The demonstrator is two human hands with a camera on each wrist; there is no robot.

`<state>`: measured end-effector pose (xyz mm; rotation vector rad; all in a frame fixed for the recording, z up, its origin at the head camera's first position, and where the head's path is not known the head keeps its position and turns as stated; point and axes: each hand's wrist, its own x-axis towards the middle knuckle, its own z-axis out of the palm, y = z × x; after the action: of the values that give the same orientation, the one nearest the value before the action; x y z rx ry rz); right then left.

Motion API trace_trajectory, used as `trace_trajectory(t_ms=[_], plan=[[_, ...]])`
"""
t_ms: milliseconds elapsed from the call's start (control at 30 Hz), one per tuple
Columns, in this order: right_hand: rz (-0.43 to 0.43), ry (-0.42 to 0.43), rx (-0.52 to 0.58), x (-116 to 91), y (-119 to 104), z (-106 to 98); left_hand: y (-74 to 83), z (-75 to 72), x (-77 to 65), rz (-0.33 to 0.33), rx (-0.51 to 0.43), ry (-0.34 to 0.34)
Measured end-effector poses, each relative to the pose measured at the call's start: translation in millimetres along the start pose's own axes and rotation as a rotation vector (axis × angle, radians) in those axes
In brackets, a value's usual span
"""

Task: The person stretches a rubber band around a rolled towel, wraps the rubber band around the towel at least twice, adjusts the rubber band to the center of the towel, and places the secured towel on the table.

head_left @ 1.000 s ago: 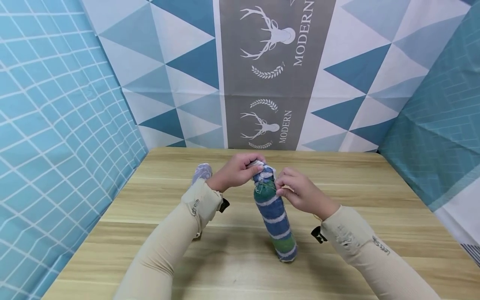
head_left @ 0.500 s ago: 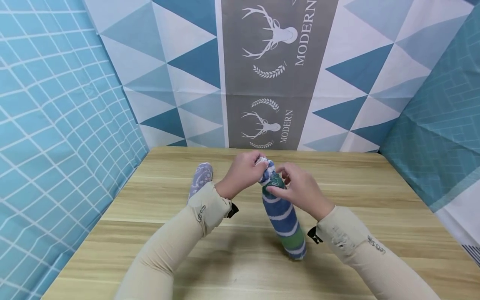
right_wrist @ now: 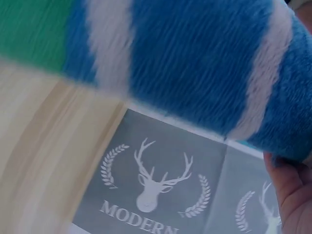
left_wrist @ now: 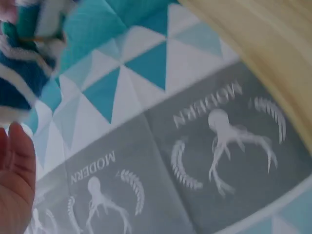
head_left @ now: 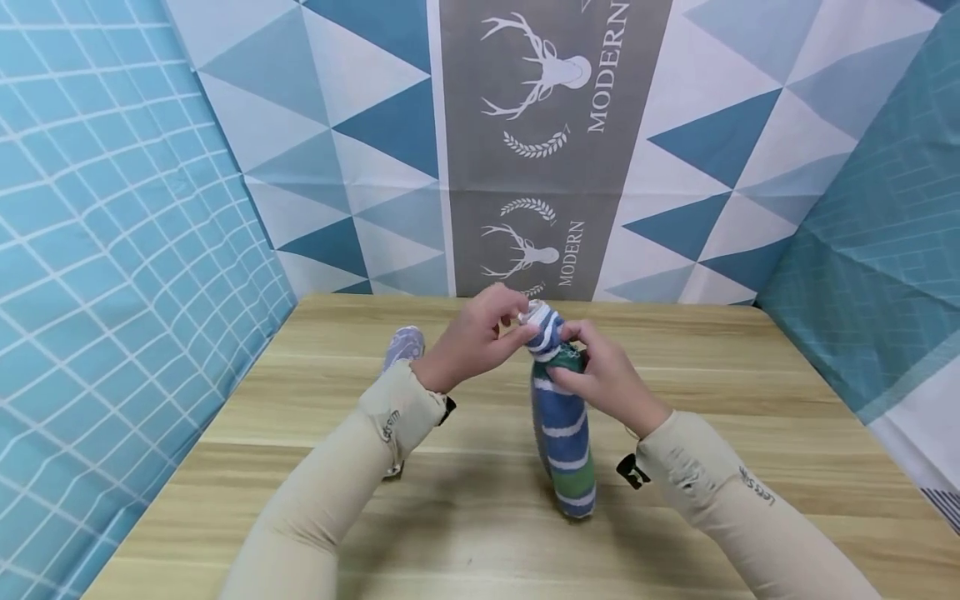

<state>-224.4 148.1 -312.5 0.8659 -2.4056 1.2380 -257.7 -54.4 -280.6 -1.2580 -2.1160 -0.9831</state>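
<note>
A fuzzy sock [head_left: 564,425] with blue, white and green stripes stands slightly tilted over the table, its lower end near or on the wood. My right hand [head_left: 609,377] pinches it just below the rolled, striped cuff [head_left: 544,332], at the dark green part. In the right wrist view the fingertips [right_wrist: 285,180] press against the blue sock [right_wrist: 195,63]. At the cuff's left side is my left hand [head_left: 480,337], thumb and fingers spread around its edge. In the left wrist view its fingers [left_wrist: 19,156] lie just by the sock [left_wrist: 19,78], loosely extended.
A purple patterned sock [head_left: 405,343] lies on the wooden table [head_left: 300,417], partly behind the left forearm. A patterned cloth backdrop [head_left: 375,167] rises at the table's far edge. Blue checked cloth [head_left: 112,250] hangs on the left, teal cloth [head_left: 885,250] on the right.
The left hand has loosened from the cuff's top, which now stands up as a striped roll. The right hand has moved up from the sock's side and pinches it below the cuff.
</note>
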Motion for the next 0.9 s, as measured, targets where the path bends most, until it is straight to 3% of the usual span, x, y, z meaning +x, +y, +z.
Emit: trace_trajectory(t_ms=[100, 167, 367, 500, 633, 767, 900], plan=[[0.041, 0.010, 0.055, 0.9, 1.7, -1.0, -3.8, -2.8, -0.6, 0.189, 0.145, 0.006], [0.059, 0.014, 0.065, 1.5, 2.7, -1.0, -3.7, -2.8, 0.3, 0.241, 0.237, -0.006], [0.099, -0.003, 0.086, 2.0, 5.0, 0.2, -2.0, 3.3, 0.4, 0.272, 0.422, -0.027], [0.104, -0.021, 0.086, 0.8, 9.1, 1.3, -1.3, 8.8, 1.5, 0.271, 0.492, -0.061], [0.090, -0.030, 0.075, -1.1, 12.2, 1.7, -2.8, 14.4, 1.6, 0.283, 0.496, -0.082], [0.071, -0.038, 0.069, -1.4, 14.3, 1.5, -3.8, 17.8, 2.0, 0.290, 0.399, -0.064], [0.039, -0.056, 0.065, 0.6, 13.3, -0.7, -7.4, 15.7, 3.4, 0.181, 0.234, 0.032]])
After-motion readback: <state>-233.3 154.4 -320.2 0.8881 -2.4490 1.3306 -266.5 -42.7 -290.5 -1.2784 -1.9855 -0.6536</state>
